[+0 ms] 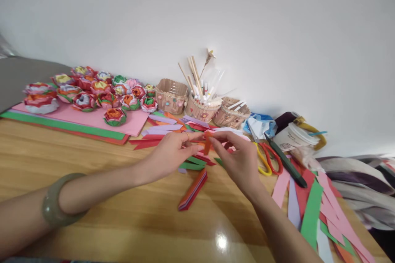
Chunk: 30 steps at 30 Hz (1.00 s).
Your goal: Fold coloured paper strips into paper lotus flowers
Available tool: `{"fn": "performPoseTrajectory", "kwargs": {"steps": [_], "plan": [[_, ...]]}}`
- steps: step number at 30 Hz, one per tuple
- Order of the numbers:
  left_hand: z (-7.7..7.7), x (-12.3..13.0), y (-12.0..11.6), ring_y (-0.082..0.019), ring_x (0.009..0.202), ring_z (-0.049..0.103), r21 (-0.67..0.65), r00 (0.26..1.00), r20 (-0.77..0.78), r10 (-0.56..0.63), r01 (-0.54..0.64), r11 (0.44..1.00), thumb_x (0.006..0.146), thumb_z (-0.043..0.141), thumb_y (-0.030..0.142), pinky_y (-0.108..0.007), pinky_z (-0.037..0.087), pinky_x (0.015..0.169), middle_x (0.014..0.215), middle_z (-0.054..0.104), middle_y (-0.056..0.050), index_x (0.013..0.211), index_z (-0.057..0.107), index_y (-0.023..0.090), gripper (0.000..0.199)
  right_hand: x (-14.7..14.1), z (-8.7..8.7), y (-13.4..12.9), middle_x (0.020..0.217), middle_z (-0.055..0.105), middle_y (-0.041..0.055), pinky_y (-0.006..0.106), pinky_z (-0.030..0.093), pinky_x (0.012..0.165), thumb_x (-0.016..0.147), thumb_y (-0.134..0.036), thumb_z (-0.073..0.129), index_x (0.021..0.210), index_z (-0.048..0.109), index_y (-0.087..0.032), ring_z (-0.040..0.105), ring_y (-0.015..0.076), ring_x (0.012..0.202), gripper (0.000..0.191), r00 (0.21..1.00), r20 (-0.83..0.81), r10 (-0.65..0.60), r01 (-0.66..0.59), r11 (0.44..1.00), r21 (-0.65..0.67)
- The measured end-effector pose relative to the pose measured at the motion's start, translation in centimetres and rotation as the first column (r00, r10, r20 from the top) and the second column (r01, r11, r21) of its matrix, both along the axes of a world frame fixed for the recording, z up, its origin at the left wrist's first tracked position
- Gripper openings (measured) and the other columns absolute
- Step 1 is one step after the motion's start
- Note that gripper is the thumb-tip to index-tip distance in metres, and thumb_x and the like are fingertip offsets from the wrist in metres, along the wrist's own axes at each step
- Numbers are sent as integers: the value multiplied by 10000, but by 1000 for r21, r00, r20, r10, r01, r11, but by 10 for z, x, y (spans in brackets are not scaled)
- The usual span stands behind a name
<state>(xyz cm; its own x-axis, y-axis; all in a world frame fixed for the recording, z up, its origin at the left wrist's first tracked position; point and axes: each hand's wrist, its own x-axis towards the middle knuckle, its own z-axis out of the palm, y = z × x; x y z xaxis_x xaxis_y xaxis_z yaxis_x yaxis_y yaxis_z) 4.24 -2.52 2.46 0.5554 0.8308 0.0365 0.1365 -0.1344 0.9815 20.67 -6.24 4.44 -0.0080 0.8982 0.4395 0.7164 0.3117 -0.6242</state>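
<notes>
My right hand (pixel 239 156) pinches a small folded orange paper piece (pixel 207 144) between thumb and fingertips. My left hand (pixel 173 152) reaches in from the left, its fingers partly spread, with the fingertips right beside the orange piece; whether they touch it is hard to tell. Below the hands, a bundle of folded paper strips (pixel 193 190), orange on top, lies on the wooden table (pixel 123 218). Behind and beneath the hands, folded strips in purple (pixel 162 119), red and green (pixel 191 166) are spread about.
Paper flowers (pixel 115 116) stand on stacked coloured sheets (pixel 135 125) at the left. Three decorated baskets (pixel 171 98) line the wall, one with sticks and pens. At the right are scissors (pixel 274 159), a dark green cutter (pixel 286 162), a lidded cup (pixel 293 137) and long paper strips (pixel 312 209).
</notes>
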Motion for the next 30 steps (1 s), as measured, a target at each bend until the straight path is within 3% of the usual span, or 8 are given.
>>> {"fn": "performPoseTrajectory", "kwargs": {"steps": [6, 11, 15, 17, 20, 24, 27, 30], "plan": [[-7, -3, 0, -167, 714, 596, 59, 1000, -17, 25, -24, 998, 812, 496, 307, -255, 459, 650, 735, 657, 0, 918, 669, 179, 240, -18, 0, 7, 709, 657, 15, 224, 448, 565, 774, -270, 594, 743, 634, -160, 582, 123, 619, 121, 947, -313, 71, -149, 960, -235], [-13, -1, 2, -167, 808, 594, 53, 1000, 25, 5, -7, 999, 781, 532, 261, -259, 461, 714, 908, 662, -5, 950, 647, 199, 214, -15, -3, 11, 705, 659, 10, 224, 455, 581, 755, -274, 613, 726, 646, -164, 592, 125, 641, 118, 929, -363, 68, -183, 938, -293], [-14, 2, 1, -163, 716, 570, 80, 994, -81, 68, -61, 995, 775, 540, 296, -260, 446, 638, 789, 640, -13, 856, 635, 177, 172, -10, 4, 12, 717, 684, 6, 222, 472, 580, 756, -259, 609, 750, 656, -167, 620, 131, 653, 103, 925, -355, 139, -263, 907, -328], [-13, 1, 3, -166, 742, 569, 21, 996, -61, 59, -58, 998, 787, 520, 307, -267, 444, 662, 787, 633, -15, 821, 621, 165, 177, 1, 12, 15, 763, 702, 11, 243, 481, 632, 769, -261, 603, 786, 674, -180, 634, 147, 707, 110, 951, -247, 185, -257, 918, -303], [-10, -1, 8, -163, 781, 579, -184, 997, 59, 39, -28, 983, 743, 570, 278, -278, 453, 720, 827, 635, -8, 829, 609, 146, 163, 27, 21, 22, 778, 708, 24, 270, 463, 630, 791, -280, 586, 796, 690, -194, 631, 171, 705, 135, 989, 92, 119, -92, 962, -259], [-8, -3, 14, -141, 701, 577, -387, 988, 148, 51, 10, 922, 715, 605, 276, -290, 473, 719, 707, 602, 27, 809, 602, 141, 165, 55, 16, 31, 874, 683, 37, 276, 418, 644, 795, -155, 554, 854, 697, -220, 613, 190, 772, 168, 803, 577, 150, 40, 952, -303], [-10, -4, 16, -139, 731, 587, -451, 984, 169, 50, 32, 892, 704, 631, 283, -283, 474, 727, 762, 625, 15, 793, 603, 144, 168, 58, 6, 32, 903, 629, 37, 252, 386, 628, 786, -111, 546, 977, 674, -271, 588, 193, 842, 280, 673, 705, 223, 17, 948, -316], [-13, -5, 17, -136, 741, 593, -466, 985, 165, 54, 30, 884, 697, 645, 289, -275, 472, 725, 815, 645, -2, 811, 612, 146, 186, 53, 0, 30, 915, 592, 37, 234, 353, 580, 786, -114, 547, 1019, 649, -278, 569, 176, 814, 303, 620, 746, 243, 4, 950, -313]]}}
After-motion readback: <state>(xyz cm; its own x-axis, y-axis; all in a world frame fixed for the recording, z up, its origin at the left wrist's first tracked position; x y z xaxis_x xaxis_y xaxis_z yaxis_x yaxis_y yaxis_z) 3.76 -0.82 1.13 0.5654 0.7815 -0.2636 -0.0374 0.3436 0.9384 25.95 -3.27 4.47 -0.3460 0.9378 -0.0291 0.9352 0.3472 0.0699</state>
